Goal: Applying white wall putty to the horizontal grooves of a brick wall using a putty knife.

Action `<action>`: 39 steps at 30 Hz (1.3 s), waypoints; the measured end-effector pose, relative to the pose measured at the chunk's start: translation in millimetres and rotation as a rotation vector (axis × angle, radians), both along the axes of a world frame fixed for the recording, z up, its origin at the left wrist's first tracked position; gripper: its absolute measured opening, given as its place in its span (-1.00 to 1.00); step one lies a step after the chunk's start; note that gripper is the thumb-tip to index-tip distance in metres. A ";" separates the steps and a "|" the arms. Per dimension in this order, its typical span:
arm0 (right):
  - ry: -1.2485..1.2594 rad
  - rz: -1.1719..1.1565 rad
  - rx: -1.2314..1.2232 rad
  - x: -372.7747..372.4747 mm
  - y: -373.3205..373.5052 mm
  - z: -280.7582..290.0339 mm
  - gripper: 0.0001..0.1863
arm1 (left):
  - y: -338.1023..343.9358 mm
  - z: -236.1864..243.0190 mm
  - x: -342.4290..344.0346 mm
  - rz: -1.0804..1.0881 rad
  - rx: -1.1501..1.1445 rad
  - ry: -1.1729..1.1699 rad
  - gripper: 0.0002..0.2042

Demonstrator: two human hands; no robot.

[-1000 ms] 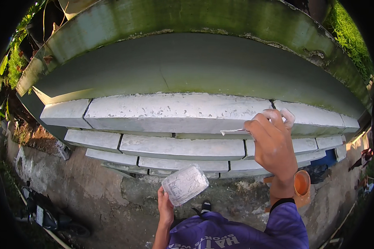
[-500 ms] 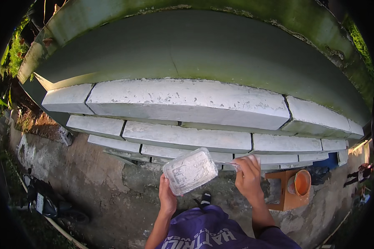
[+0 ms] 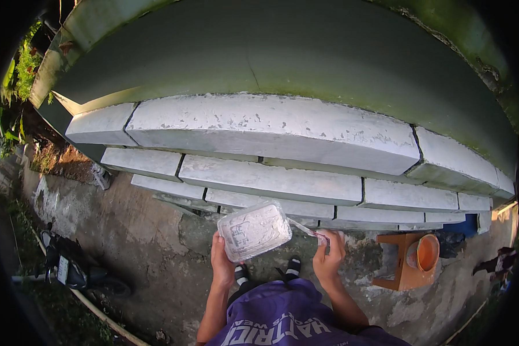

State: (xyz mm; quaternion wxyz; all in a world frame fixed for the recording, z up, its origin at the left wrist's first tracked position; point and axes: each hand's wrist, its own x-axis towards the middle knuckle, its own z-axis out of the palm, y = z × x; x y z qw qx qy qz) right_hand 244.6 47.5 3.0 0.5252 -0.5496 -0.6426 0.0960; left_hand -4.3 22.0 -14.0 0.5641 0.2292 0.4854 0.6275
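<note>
My left hand is closed on the near left edge of a clear rectangular plastic tub, smeared inside with white paint or paste. The tub tilts in front of my body. Fingers bent, my right hand grips a slim, pale tool. Its thin end meets the tub's right side; whether it is a brush or a scraper is too small to tell. Beyond both hands run stepped rows of white-coated blocks with dark joints. Flaky grey patches show along the top of the highest row.
At the right an orange-brown stool lies on its side, with an orange-lined bucket by it. A motorcycle stands at the left. A green-stained wall rises behind the blocks. Another person is at the far right.
Both hands have shifted left in the picture with the tub and the tool. The right hand has come closer to my body. The view has moved slightly, and both my feet now show.
</note>
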 end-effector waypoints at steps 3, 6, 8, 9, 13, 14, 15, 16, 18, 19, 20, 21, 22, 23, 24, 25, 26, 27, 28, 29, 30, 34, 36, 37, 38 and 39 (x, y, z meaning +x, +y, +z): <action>-0.128 0.059 0.028 -0.7 3.7 -10.3 -0.78 | -2.3 2.1 -1.4 0.013 -0.005 -0.001 -0.59; -0.165 0.052 -0.009 4.5 6.8 -29.6 -0.78 | -3.4 0.7 -4.3 0.029 -0.006 -0.015 -0.60; -0.203 0.067 0.002 10.6 7.3 -41.4 -0.78 | -5.7 1.0 -6.6 0.047 -0.006 -0.022 -0.60; -0.242 0.076 0.013 11.7 7.6 -43.2 -0.79 | -7.0 2.2 -8.0 0.045 0.005 0.022 -0.60; -0.105 0.068 -0.061 6.4 0.3 -36.9 -0.79 | -9.8 -4.7 -8.4 0.080 -0.018 0.150 -0.52; -0.046 0.062 -0.054 3.1 -1.8 -34.5 -0.79 | -10.8 -4.7 -7.1 0.085 -0.020 0.150 -0.52; 0.014 0.055 -0.045 1.5 -2.4 -33.6 -0.80 | -10.9 -4.4 -5.7 0.082 -0.027 0.122 -0.55; 0.014 0.060 -0.045 2.0 -1.5 -35.3 -0.80 | -11.2 -4.2 -4.7 0.079 -0.034 0.094 -0.57; -0.185 0.142 0.157 3.5 0.8 -40.9 -0.78 | -13.2 -10.4 -4.4 0.078 -0.050 0.063 -0.57; -0.242 0.138 0.183 4.9 -0.1 -42.7 -0.75 | -14.3 -12.3 -4.3 0.072 -0.065 0.031 -0.57; -0.241 0.144 0.184 7.7 -1.1 -45.5 -0.75 | -15.3 -12.2 -4.3 0.077 -0.065 0.032 -0.57; -0.302 0.144 0.211 12.3 -1.4 -48.9 -0.74 | -15.4 -11.8 -3.7 0.094 -0.084 0.010 -0.54; -0.364 0.144 0.238 16.4 -1.4 -52.4 -0.74 | -15.6 -11.1 -3.3 0.111 -0.102 -0.011 -0.51; -0.363 0.148 0.240 19.7 -1.1 -56.7 -0.74 | -16.0 -8.5 -3.7 0.115 -0.101 -0.011 -0.51; -0.379 0.144 0.235 23.2 -0.9 -61.0 -0.74 | -16.8 -3.8 -4.1 0.118 -0.108 -0.026 -0.51; -0.395 0.139 0.230 26.3 -1.0 -63.5 -0.73 | -17.6 0.1 -4.1 0.121 -0.115 -0.041 -0.51; -0.394 0.141 0.231 29.4 -1.4 -64.5 -0.73 | -18.4 2.6 -3.5 0.123 -0.114 -0.040 -0.51; -0.383 0.139 0.223 31.3 -1.0 -65.3 -0.74 | -18.8 4.8 -3.5 0.125 -0.103 -0.034 -0.51; -0.372 0.137 0.214 32.1 -0.4 -65.7 -0.74 | -18.9 5.8 -3.7 0.127 -0.091 -0.028 -0.52; -0.370 0.139 0.216 30.9 0.7 -65.3 -0.74 | -18.7 3.5 -4.7 0.130 -0.090 -0.026 -0.52; -0.272 0.126 0.194 28.6 0.9 -64.1 -0.75 | -19.2 -1.2 -5.5 0.140 -0.071 0.006 -0.54; -0.088 0.109 0.134 21.5 1.1 -48.2 -0.80 | -22.0 -4.9 -1.6 0.151 -0.031 0.162 -0.58; -0.053 0.134 0.122 23.0 -0.3 -46.9 -0.80 | -20.5 -14.6 -1.0 0.147 -0.020 0.182 -0.59; -0.018 0.158 0.108 23.6 -0.2 -44.3 -0.81 | -19.7 -17.8 -0.4 0.143 -0.009 0.201 -0.60; -0.020 0.156 0.113 26.1 1.0 -38.7 -0.81 | -22.0 -18.6 -0.5 0.141 -0.005 0.200 -0.60; -0.022 0.196 0.200 31.2 4.1 -26.6 -0.85 | -22.7 -14.2 1.0 0.113 -0.019 0.178 -0.59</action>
